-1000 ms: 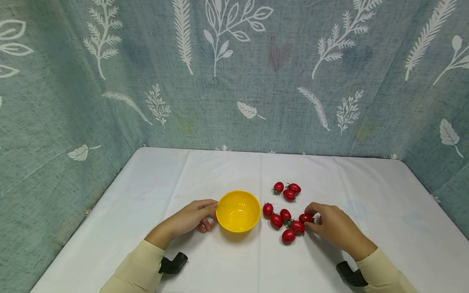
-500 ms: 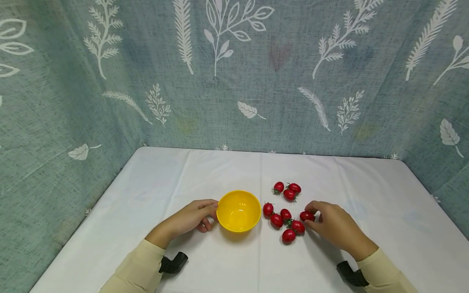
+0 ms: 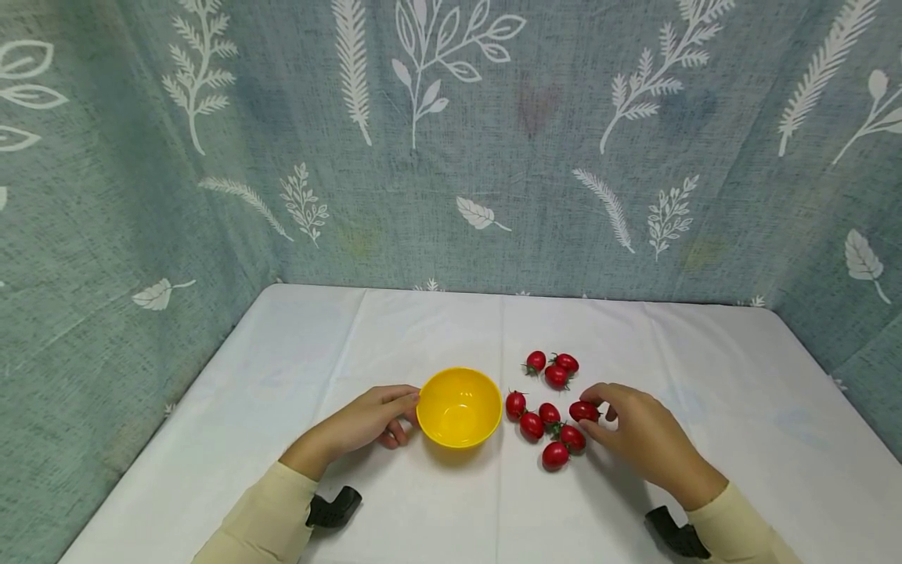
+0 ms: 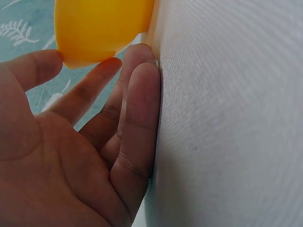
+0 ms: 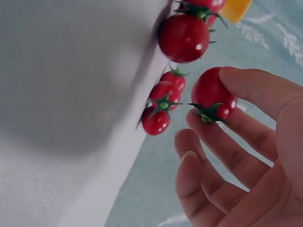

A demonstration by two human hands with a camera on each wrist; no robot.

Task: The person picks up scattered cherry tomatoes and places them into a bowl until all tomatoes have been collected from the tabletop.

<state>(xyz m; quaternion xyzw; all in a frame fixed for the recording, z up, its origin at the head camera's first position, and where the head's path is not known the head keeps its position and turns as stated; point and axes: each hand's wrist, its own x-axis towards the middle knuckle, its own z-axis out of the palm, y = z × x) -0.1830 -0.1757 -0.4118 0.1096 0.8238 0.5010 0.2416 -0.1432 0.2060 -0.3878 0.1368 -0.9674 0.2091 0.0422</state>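
Observation:
A glossy yellow bowl (image 3: 460, 409) stands upright on the white cloth with nothing inside. At its left side, my left hand (image 3: 373, 419) holds it by the rim between thumb and forefinger; the lower fingers rest along the cloth in the left wrist view. My right hand (image 3: 637, 435) pinches a red cherry tomato (image 5: 210, 92) between thumb and fingers, its green calyx showing in the right wrist view. That tomato is lifted just above the cloth. Several more cherry tomatoes (image 3: 532, 425) lie between the bowl and this hand.
Farther back sits a group of three cherry tomatoes (image 3: 557, 376). The white tablecloth (image 3: 395, 329) covers the table, bounded by a leaf-patterned grey-green curtain (image 3: 437, 235) at the back and sides. Black wrist mounts (image 3: 334, 507) hang below both sleeves.
My right hand has raised its cherry tomato off the cloth and shifted it slightly left and away. The left hand and bowl stay put.

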